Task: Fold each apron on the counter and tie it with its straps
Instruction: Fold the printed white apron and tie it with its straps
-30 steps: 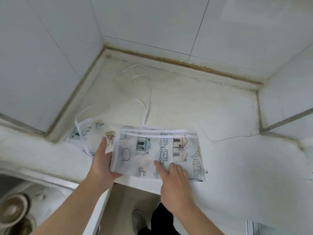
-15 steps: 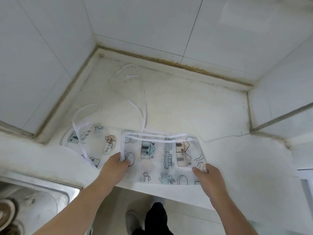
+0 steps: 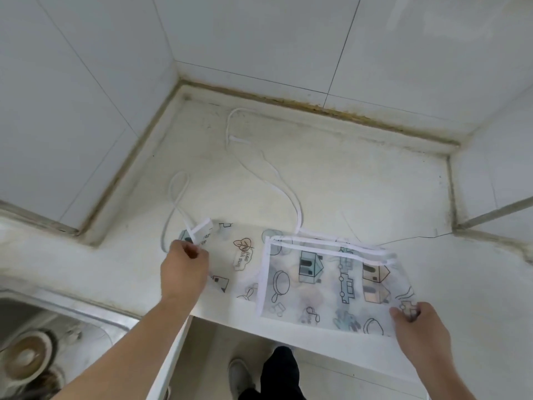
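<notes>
A translucent white apron printed with houses, pans and leaves lies partly folded along the front edge of the pale counter. Its white straps trail in loops toward the back wall. My left hand pinches the apron's left corner and lifts it a little, so the white hem stands up. My right hand pinches the folded stack's lower right corner at the counter edge.
Tiled walls close the counter at the back and both sides. A steel sink with a drain sits at lower left. Below the counter edge the floor, a dark trouser leg and a shoe show.
My left hand has left the folded layer's left edge, moved left and picked up the apron's far left corner. My right hand keeps its hold on the lower right corner.
</notes>
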`<control>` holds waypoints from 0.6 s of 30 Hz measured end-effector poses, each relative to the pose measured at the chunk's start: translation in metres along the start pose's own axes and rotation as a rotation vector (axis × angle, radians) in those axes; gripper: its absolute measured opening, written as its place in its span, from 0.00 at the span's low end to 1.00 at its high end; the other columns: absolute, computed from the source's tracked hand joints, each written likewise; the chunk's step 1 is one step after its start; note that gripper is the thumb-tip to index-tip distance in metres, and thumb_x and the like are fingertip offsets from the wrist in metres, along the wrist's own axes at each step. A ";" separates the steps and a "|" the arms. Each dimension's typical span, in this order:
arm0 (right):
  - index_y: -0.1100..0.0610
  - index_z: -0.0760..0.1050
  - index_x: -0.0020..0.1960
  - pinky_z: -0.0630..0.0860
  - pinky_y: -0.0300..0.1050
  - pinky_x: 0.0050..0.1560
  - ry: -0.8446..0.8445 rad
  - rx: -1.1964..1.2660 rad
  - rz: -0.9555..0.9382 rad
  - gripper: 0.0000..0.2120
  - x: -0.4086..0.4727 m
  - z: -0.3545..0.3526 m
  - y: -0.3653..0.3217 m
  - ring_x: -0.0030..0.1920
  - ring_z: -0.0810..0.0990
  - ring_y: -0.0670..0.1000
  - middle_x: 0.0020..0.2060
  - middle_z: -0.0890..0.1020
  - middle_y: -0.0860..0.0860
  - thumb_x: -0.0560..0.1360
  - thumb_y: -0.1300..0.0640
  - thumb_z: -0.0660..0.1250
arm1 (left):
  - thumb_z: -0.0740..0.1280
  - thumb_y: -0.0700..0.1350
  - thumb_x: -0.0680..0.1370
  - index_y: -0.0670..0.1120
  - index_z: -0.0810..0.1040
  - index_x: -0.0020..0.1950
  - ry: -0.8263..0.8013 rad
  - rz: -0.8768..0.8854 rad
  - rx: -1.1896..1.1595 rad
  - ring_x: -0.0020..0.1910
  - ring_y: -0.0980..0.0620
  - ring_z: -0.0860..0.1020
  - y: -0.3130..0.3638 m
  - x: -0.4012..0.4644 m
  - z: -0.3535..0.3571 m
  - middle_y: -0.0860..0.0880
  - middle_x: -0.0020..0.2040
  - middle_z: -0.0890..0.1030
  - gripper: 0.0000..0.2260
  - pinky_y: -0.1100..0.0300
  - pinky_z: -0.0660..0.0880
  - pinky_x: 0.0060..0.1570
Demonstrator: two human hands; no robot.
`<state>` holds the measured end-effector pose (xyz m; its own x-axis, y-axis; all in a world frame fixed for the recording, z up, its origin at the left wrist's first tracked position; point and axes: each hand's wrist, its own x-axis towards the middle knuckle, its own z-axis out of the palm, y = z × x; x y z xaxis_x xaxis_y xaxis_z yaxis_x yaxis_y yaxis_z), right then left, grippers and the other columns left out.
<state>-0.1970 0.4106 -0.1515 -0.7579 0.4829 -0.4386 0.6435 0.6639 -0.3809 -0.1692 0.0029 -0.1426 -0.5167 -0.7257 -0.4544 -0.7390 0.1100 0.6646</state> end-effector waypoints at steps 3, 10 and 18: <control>0.59 0.72 0.44 0.71 0.51 0.42 -0.001 0.006 0.018 0.12 0.002 0.002 -0.002 0.38 0.76 0.56 0.37 0.80 0.55 0.78 0.54 0.71 | 0.75 0.55 0.77 0.47 0.72 0.55 0.006 -0.074 -0.113 0.45 0.51 0.79 0.012 0.007 -0.004 0.51 0.46 0.79 0.17 0.56 0.71 0.39; 0.66 0.69 0.62 0.74 0.63 0.59 0.072 -0.233 -0.017 0.25 -0.005 0.000 -0.018 0.55 0.75 0.68 0.56 0.76 0.66 0.71 0.61 0.76 | 0.78 0.49 0.73 0.39 0.80 0.44 -0.142 -0.230 -0.330 0.39 0.44 0.78 0.024 0.031 -0.001 0.44 0.40 0.81 0.14 0.55 0.74 0.42; 0.57 0.78 0.67 0.67 0.47 0.68 -0.174 -0.047 -0.933 0.14 -0.053 0.088 -0.179 0.64 0.69 0.54 0.62 0.77 0.50 0.82 0.61 0.64 | 0.69 0.34 0.77 0.41 0.83 0.60 -0.264 -0.167 -0.542 0.58 0.38 0.85 0.003 0.030 -0.007 0.40 0.56 0.87 0.12 0.38 0.77 0.67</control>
<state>-0.2628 0.2157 -0.1311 -0.9351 -0.3427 -0.0906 -0.2209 0.7634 -0.6070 -0.1836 -0.0230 -0.1499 -0.5539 -0.5032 -0.6633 -0.5307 -0.4005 0.7470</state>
